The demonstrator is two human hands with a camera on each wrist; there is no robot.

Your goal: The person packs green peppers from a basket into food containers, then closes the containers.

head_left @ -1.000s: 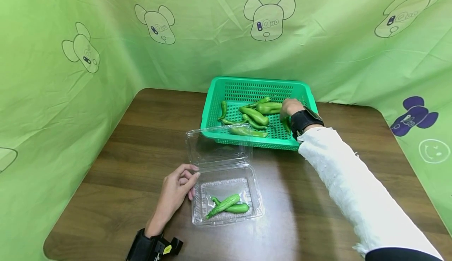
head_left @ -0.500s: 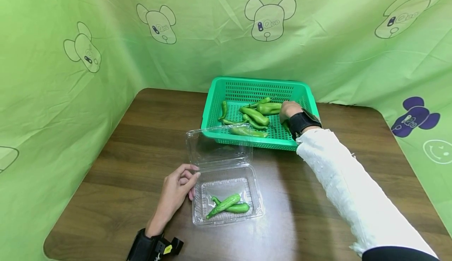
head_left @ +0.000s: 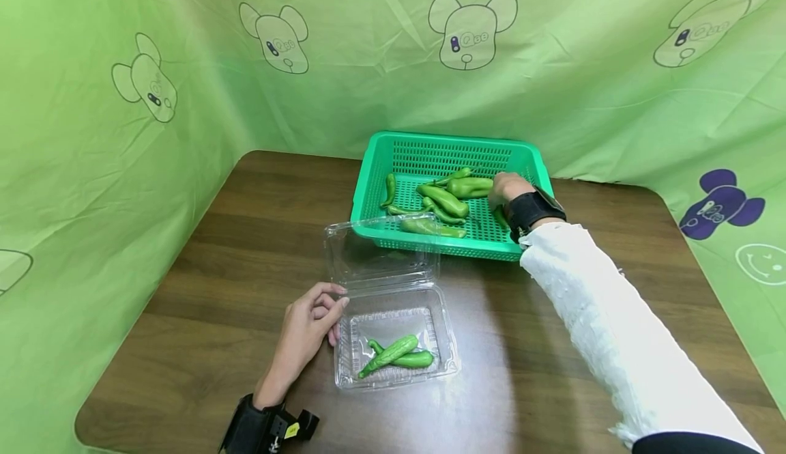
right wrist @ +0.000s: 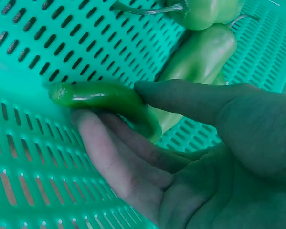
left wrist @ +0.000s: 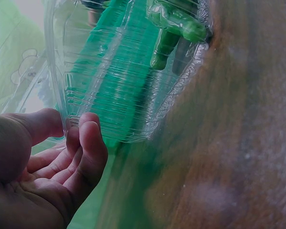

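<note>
Right hand [right wrist: 190, 157] has now closed thumb and fingers around a small green pepper [right wrist: 104, 102] at about 3 o'clock in the green basket [head_left: 374, 174], so looks like the pick is made. Left hand [head_left: 303, 334] hasn't budged, fingertips resting loosely curled on the clear clamshell box [head_left: 442, 331] at 6 o'clock, two peppers [head_left: 396, 356] inside.

Two green peppers [head_left: 396, 356] lie in the one clear plastic clamshell box [head_left: 445, 345], low in the middle of the head view. One green perforated basket [head_left: 430, 148] sits above it, with about seven peppers [head_left: 443, 199] showing in the pile; an exact count cannot be made where they overlap. Two hands are in view: the left hand [head_left: 302, 334] at lower left and the right hand [head_left: 507, 188] inside the basket, its fingers round one small pepper [right wrist: 104, 99]. One wooden surface [head_left: 245, 249] carries everything.
</note>
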